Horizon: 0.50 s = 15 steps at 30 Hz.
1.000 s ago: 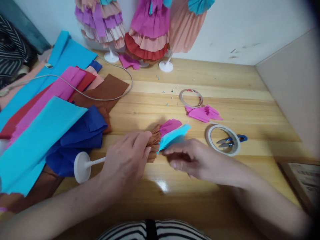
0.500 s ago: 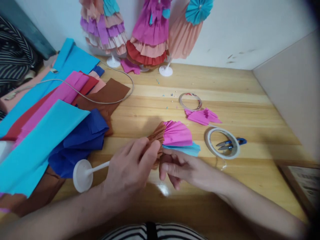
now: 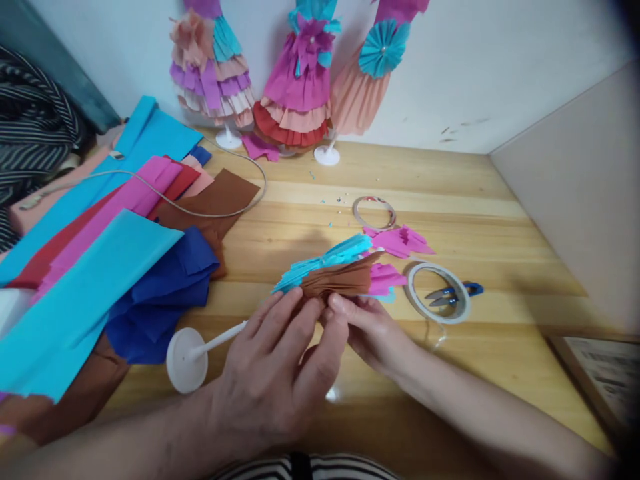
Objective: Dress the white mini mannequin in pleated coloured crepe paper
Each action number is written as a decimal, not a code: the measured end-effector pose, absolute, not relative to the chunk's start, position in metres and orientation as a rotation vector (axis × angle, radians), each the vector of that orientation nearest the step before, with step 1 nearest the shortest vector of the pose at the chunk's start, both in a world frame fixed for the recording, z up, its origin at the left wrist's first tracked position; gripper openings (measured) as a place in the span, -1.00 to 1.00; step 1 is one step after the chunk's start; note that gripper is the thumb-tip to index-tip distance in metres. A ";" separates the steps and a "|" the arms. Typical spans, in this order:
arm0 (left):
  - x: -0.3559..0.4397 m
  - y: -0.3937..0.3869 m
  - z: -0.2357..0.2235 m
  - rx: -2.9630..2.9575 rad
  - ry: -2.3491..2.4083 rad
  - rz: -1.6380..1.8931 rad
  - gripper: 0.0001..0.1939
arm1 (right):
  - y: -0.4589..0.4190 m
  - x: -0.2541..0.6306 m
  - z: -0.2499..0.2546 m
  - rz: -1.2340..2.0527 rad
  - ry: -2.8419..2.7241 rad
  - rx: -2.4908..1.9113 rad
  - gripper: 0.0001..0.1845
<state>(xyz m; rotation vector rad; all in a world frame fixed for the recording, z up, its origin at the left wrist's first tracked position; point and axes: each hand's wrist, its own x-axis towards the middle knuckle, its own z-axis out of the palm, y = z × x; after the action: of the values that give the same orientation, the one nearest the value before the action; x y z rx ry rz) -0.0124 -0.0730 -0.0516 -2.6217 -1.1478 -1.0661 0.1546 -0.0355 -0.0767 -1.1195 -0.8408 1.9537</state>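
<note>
A small crepe-paper dress [image 3: 340, 277] on a white stand [image 3: 187, 360] lies tilted between my hands. Its pleated paper shows brown, light blue and pink. My left hand [image 3: 285, 360] is closed round the dress and stand from the left, its fingers on the lower edge of the brown pleats. From the right, my right hand [image 3: 367, 327] pinches the same brown paper, thumb on top. The inner fingers of both hands are partly hidden. Just right of the dress sits a roll of clear tape [image 3: 413, 293], with blue-handled thread snips [image 3: 453, 293] lying across its ring.
Three finished paper dresses [image 3: 300, 87] on stands line the wall. Folded crepe-paper sheets [image 3: 95, 273] cover the left of the table, with a grey cable [image 3: 220, 215] over them. A thinner tape ring [image 3: 356, 213] and a pink paper scrap [image 3: 400, 241] lie beyond my hands. A frame [image 3: 590, 373] is at right.
The dress has turned in my hands, bringing light blue pleats into view beside the brown. My right thumb has moved up onto the brown paper. The camera view has tipped up slightly.
</note>
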 end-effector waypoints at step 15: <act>-0.043 -0.016 -0.023 -2.860 -2.627 -1.603 -0.55 | 0.003 0.176 -0.065 1.845 -1.104 -0.801 -0.67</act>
<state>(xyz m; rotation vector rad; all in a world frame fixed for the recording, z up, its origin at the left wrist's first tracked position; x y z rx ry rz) -0.0433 -0.0165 -0.0230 -2.8597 -2.6274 -1.6033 0.1759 0.0030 -0.0653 -0.8010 -1.1035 1.8448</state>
